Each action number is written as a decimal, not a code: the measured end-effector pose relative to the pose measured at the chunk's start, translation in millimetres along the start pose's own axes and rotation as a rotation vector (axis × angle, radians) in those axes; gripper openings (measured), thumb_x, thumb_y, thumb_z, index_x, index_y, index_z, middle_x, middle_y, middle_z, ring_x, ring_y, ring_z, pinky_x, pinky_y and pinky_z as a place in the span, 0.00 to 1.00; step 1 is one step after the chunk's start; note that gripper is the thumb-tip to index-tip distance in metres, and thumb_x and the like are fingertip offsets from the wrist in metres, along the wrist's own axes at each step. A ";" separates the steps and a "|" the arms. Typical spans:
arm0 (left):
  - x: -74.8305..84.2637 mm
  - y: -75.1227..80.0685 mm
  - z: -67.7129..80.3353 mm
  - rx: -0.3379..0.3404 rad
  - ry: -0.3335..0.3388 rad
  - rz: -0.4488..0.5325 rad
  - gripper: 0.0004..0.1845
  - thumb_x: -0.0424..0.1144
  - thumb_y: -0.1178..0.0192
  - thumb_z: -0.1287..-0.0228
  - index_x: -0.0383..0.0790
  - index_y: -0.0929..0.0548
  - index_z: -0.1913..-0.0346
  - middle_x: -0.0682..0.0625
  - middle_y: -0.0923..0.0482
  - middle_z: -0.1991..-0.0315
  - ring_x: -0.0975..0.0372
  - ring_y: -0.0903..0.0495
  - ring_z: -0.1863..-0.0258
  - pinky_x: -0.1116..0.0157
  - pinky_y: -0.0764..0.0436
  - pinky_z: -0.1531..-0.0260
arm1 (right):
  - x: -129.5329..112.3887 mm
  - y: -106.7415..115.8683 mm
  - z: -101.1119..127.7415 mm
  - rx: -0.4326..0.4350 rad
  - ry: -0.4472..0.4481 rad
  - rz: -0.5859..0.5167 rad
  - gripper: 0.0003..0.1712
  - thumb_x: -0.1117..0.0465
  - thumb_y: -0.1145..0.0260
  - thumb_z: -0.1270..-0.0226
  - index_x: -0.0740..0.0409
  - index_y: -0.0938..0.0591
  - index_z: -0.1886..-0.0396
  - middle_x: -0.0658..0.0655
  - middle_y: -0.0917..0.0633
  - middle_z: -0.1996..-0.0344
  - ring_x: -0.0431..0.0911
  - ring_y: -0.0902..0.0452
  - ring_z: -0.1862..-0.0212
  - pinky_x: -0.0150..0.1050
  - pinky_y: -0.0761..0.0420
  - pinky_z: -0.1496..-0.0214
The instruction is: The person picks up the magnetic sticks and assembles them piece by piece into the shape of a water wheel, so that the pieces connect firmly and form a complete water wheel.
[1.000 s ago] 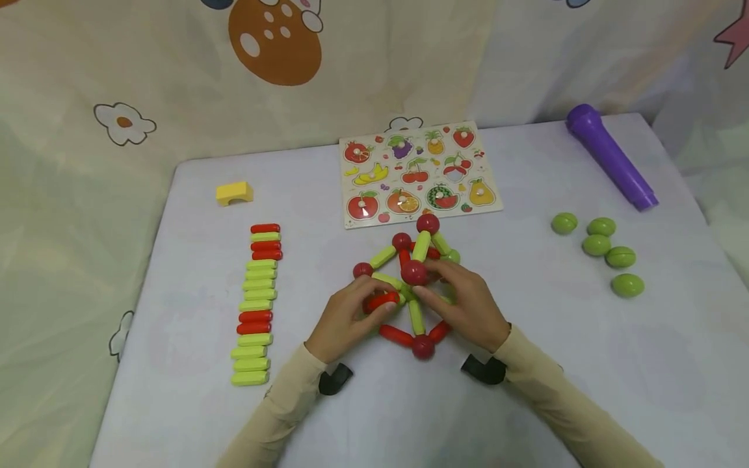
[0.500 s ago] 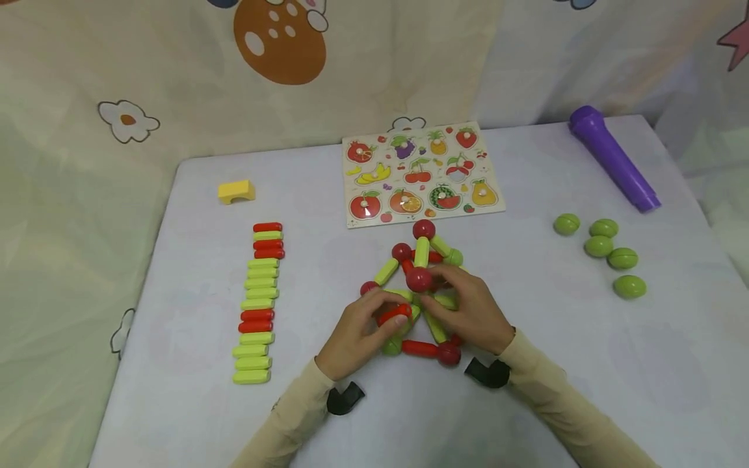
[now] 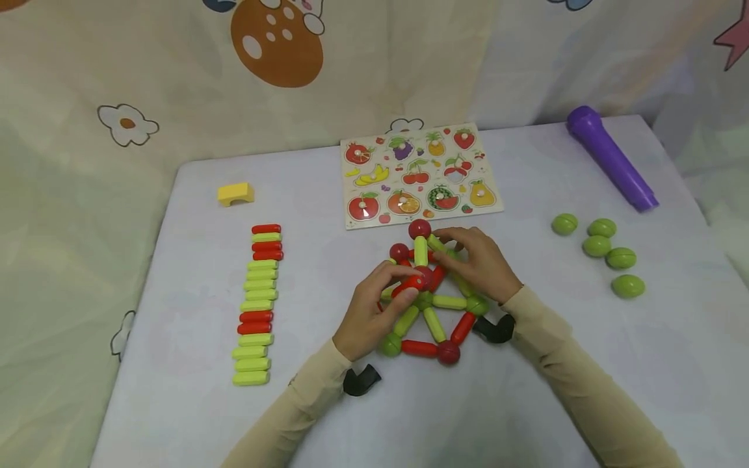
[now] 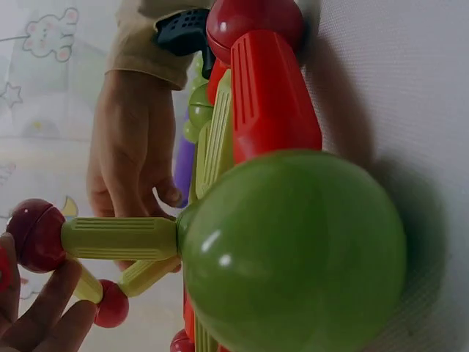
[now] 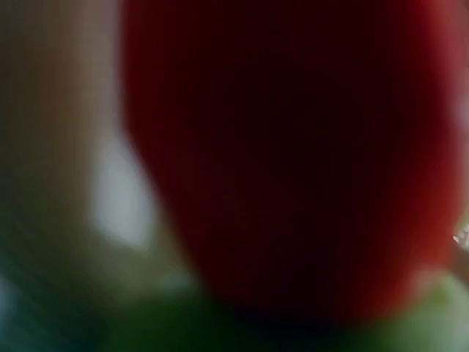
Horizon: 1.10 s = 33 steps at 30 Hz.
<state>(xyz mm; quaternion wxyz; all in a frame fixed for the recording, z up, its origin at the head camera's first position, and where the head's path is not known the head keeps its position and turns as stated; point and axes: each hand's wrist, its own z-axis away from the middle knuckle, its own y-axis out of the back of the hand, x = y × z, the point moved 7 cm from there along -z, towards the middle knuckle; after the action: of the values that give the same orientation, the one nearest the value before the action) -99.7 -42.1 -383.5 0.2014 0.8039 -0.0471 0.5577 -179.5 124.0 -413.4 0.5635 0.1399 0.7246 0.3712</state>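
Note:
A structure of red and green balls joined by magnetic rods stands mid-table, with a green hub ball amid its base. My left hand pinches a loose red magnetic rod close over the structure; its fingertips are right at an upper red ball, which tops a yellow-green rod. At the back right, my right hand pinches a yellow-green magnetic rod below the top red ball. A blurred red rod fills the right wrist view, hiding that hand's fingers.
A column of red and yellow-green rods lies at left, below a yellow arch block. Behind the structure is a fruit puzzle board. Several green balls and a purple microphone-shaped toy lie at right.
My right hand has left the upper red ball and moved back and right to the yellow-green rod. My left hand has brought the red rod up and right to that ball. The base has turned slightly.

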 end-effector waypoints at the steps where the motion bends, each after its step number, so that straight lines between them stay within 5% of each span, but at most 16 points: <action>1: 0.9 -0.7 -1.2 0.002 -0.010 -0.007 0.15 0.34 0.43 0.33 0.41 0.24 0.44 0.49 0.25 0.51 0.62 0.24 0.49 0.59 0.22 0.48 | 1.9 0.2 0.1 0.006 -0.004 -0.008 0.20 0.60 0.31 0.38 0.58 0.21 0.47 0.60 0.17 0.53 0.53 0.26 0.55 0.48 0.26 0.53; 8: 3.8 3.1 -5.4 0.037 -0.084 -0.105 0.15 0.41 0.44 0.30 0.39 0.24 0.46 0.48 0.29 0.52 0.62 0.24 0.52 0.65 0.21 0.50 | 7.9 -6.2 -1.1 0.008 -0.008 -0.031 0.29 0.57 0.29 0.40 0.56 0.24 0.40 0.58 0.18 0.51 0.51 0.28 0.53 0.49 0.26 0.50; 13: 6.4 -0.1 -10.0 0.001 -0.142 -0.138 0.13 0.36 0.43 0.31 0.36 0.27 0.47 0.45 0.29 0.44 0.60 0.24 0.46 0.66 0.22 0.48 | 9.1 -11.3 -2.0 0.038 0.013 -0.055 0.22 0.60 0.30 0.39 0.60 0.21 0.46 0.59 0.16 0.53 0.51 0.26 0.52 0.50 0.26 0.48; 17: 7.7 -6.7 -13.3 -0.084 -0.158 -0.172 0.15 0.32 0.43 0.33 0.37 0.29 0.45 0.46 0.23 0.44 0.62 0.24 0.44 0.68 0.25 0.44 | 16.0 -11.9 1.4 0.076 -0.025 -0.162 0.18 0.66 0.32 0.38 0.61 0.23 0.49 0.61 0.15 0.56 0.53 0.22 0.51 0.54 0.29 0.41; 21: 6.4 -9.0 -13.6 -0.122 -0.142 -0.195 0.16 0.41 0.47 0.28 0.37 0.29 0.44 0.47 0.20 0.51 0.64 0.22 0.51 0.69 0.24 0.47 | 19.9 -13.8 4.5 0.060 -0.041 -0.302 0.18 0.69 0.35 0.37 0.62 0.26 0.48 0.63 0.15 0.54 0.53 0.26 0.43 0.59 0.42 0.32; 25: 5.2 -6.3 -14.2 -0.110 -0.128 -0.181 0.17 0.45 0.50 0.27 0.37 0.30 0.45 0.47 0.20 0.56 0.63 0.22 0.56 0.69 0.22 0.52 | 20.4 -15.2 5.7 0.031 -0.022 -0.416 0.18 0.69 0.36 0.36 0.61 0.29 0.48 0.61 0.16 0.49 0.50 0.30 0.37 0.56 0.48 0.29; 33: 2.7 -1.1 -15.6 -0.083 -0.150 -0.118 0.22 0.52 0.56 0.26 0.35 0.30 0.47 0.44 0.21 0.55 0.61 0.22 0.57 0.68 0.20 0.54 | 26.8 -19.3 8.5 -0.050 -0.005 -0.552 0.18 0.69 0.41 0.31 0.59 0.34 0.44 0.58 0.21 0.41 0.45 0.30 0.36 0.51 0.42 0.29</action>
<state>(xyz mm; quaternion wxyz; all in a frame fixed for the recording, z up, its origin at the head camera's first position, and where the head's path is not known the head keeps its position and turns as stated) -112.0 -34.8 -376.7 0.2628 0.8358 -0.0376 0.4806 -176.3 130.7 -446.7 0.6484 -0.0760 0.7245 0.2210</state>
